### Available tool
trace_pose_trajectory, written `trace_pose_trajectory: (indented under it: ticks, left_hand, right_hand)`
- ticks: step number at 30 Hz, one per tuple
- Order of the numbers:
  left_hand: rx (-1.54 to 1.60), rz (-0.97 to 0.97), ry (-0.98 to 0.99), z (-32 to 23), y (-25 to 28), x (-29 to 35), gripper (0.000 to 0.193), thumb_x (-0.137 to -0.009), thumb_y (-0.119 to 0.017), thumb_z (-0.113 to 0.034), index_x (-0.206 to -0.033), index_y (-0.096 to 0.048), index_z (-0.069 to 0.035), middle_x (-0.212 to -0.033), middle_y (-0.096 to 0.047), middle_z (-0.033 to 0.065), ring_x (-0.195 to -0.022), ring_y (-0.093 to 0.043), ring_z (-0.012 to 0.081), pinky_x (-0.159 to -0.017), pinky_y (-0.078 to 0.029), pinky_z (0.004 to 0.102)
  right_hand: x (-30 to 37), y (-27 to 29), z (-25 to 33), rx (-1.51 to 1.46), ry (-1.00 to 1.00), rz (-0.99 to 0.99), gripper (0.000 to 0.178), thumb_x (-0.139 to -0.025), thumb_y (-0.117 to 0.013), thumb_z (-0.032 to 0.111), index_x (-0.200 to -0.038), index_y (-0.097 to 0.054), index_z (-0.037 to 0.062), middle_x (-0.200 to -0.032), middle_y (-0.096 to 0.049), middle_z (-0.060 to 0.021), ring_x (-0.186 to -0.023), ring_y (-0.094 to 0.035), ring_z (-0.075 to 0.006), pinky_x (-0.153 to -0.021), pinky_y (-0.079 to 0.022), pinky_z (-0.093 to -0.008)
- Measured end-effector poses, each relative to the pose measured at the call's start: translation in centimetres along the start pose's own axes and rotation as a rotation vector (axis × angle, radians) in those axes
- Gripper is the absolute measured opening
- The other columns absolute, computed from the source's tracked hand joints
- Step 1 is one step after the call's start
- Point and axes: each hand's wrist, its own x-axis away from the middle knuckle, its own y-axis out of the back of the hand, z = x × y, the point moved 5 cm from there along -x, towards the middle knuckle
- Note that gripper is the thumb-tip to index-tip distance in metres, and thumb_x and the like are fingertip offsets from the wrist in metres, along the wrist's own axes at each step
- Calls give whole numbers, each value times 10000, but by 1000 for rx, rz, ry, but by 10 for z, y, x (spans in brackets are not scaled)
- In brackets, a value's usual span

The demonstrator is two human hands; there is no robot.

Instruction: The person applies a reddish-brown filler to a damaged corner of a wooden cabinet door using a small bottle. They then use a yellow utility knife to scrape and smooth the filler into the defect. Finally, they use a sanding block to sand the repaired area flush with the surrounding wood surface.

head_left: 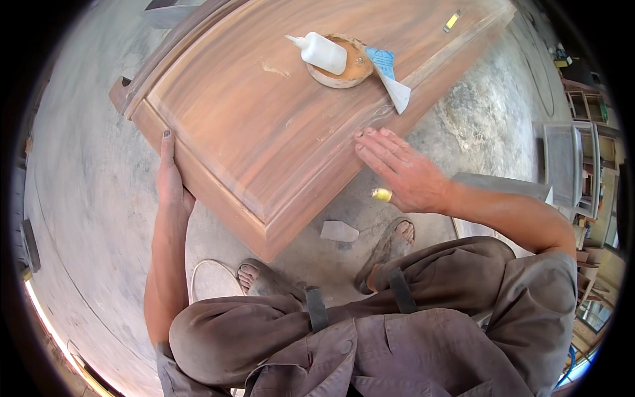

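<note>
A large brown wooden panel (264,126) with a raised moulded border lies before me, one corner pointing my way. My left hand (173,182) grips its left edge, the thumb lying up along the side and the other fingers mostly hidden. On the right edge moulding rest the fingertips of my right hand (407,169), stretched out flat and holding nothing. Something yellow (381,194) is wrapped round that hand's thumb. Farther up the panel, a white squeeze bottle (324,54) leans in a round bowl (338,82) with orange-brown residue. Beside the bowl is a blue-backed folded sheet (381,61) with a pale pointed flap.
A small yellow and black item (452,21) lies on the panel's far right. Below the near corner, a pale scrap (339,231) sits on the concrete floor (92,165) between my feet. A thin cable (198,268) curls by my left foot. Wooden frames (572,165) stand at right.
</note>
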Motion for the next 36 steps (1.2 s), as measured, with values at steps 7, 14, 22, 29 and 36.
trace_pose_trajectory:
  ticks: [7,14,22,29,36]
  left_hand:
    - [34,-29,-20,2,7,-11,803,-1059,-601,-546,-1563,-396,46,-1492,-562,226,-1316,-629,283,-1099,-554,397]
    - [45,-51,-26,1,1,-1,806,-1063,-609,-521,-1561,-393,76,-1498,-563,234,-1325,-623,287,-1123,-529,387]
    - [72,-67,-56,4,4,-16,750,-1039,-644,-511,-1453,-507,99,-1386,-658,215,-1226,-681,294,-1070,-549,409]
    - [158,-34,-92,11,18,-19,795,-1020,-680,-517,-1511,-502,82,-1427,-661,196,-1255,-669,275,-1121,-510,390]
    - [121,22,-139,14,12,-11,769,-1031,-646,-548,-1489,-538,61,-1405,-677,186,-1232,-683,266,-1103,-526,388]
  right_hand:
    - [20,13,-43,39,-192,-187,723,-835,-778,103,-1486,-491,-27,-1557,-493,-230,-1474,-443,-417,-1256,-347,-517]
    - [-14,80,-67,-46,-268,-496,420,-860,-755,51,-1276,-701,86,-1066,-648,-157,-976,-622,-373,-905,-509,-477]
    - [-137,68,-115,-277,-336,-305,421,-975,-643,118,-1387,-646,30,-1219,-724,-122,-1082,-666,-233,-1031,-507,-351]
    - [-145,49,-142,-384,-365,-128,437,-964,-697,209,-1358,-659,25,-1031,-676,-48,-923,-615,-127,-852,-541,-314]
    - [-109,80,-128,-388,-383,-420,515,-1005,-728,312,-1430,-639,36,-1087,-711,-47,-1045,-669,-126,-932,-536,-293]
